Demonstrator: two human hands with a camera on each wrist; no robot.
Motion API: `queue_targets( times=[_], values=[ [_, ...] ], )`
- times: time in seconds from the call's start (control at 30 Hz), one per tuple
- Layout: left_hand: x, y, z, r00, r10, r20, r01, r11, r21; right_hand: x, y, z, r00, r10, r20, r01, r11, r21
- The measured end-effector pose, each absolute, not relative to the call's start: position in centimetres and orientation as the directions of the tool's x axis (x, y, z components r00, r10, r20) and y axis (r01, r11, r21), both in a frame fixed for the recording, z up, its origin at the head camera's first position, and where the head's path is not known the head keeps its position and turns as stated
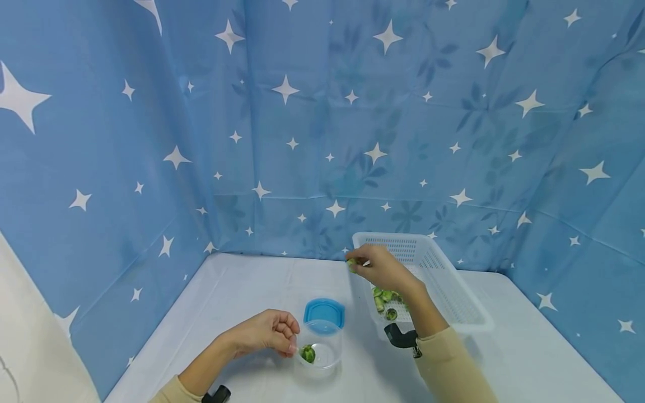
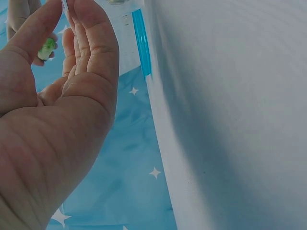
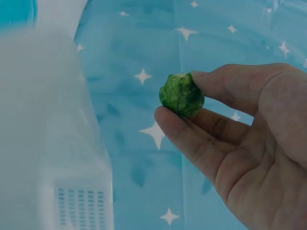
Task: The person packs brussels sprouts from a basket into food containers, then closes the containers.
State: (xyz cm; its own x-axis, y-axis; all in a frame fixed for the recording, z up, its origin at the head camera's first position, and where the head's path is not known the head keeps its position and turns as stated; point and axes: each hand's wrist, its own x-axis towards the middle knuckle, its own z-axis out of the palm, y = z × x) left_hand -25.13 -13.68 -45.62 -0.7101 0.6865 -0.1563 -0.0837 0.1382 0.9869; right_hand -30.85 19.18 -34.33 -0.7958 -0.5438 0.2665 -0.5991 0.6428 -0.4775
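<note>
My right hand (image 1: 380, 267) pinches a green Brussels sprout (image 3: 181, 95) between thumb and fingertips, above the left side of a white perforated basket (image 1: 456, 291). Several more Brussels sprouts (image 1: 385, 295) lie in that basket, partly hidden by my forearm. With thumb and fingers my left hand (image 1: 267, 334) grips the rim of a clear round plastic container (image 1: 327, 358). Inside the container, against its left side, sits one Brussels sprout (image 1: 308, 353). The left wrist view shows the thumb and fingers (image 2: 96, 48) meeting at the rim, most of the container out of frame.
A blue plastic lid (image 1: 322, 307) lies on the white tablecloth (image 1: 262, 280) just behind the container. The basket stands to the right, near the back edge of the table. A blue curtain with white stars (image 1: 312, 129) surrounds the table at the back and sides.
</note>
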Motion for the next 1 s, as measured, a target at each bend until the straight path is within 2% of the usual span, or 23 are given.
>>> queue_targets(
  times=[0.27, 0.57, 1.0],
  values=[
    [-25.2, -13.6, -45.6, -0.707, 0.690, -0.153, -0.080, 0.137, 0.987, -29.3, 18.6, -35.4, -0.778, -0.536, 0.329, -0.622, 0.579, -0.527],
    [-25.3, -13.7, -45.8, -0.708, 0.691, -0.149, -0.074, 0.137, 0.988, -29.0, 18.2, -36.6, -0.786, -0.525, 0.325, -0.607, 0.558, -0.566],
    [-25.2, -13.7, -45.8, -0.711, 0.687, -0.152, -0.078, 0.137, 0.987, -29.0, 17.8, -37.7, -0.761, -0.548, 0.347, -0.637, 0.530, -0.560]
  ],
)
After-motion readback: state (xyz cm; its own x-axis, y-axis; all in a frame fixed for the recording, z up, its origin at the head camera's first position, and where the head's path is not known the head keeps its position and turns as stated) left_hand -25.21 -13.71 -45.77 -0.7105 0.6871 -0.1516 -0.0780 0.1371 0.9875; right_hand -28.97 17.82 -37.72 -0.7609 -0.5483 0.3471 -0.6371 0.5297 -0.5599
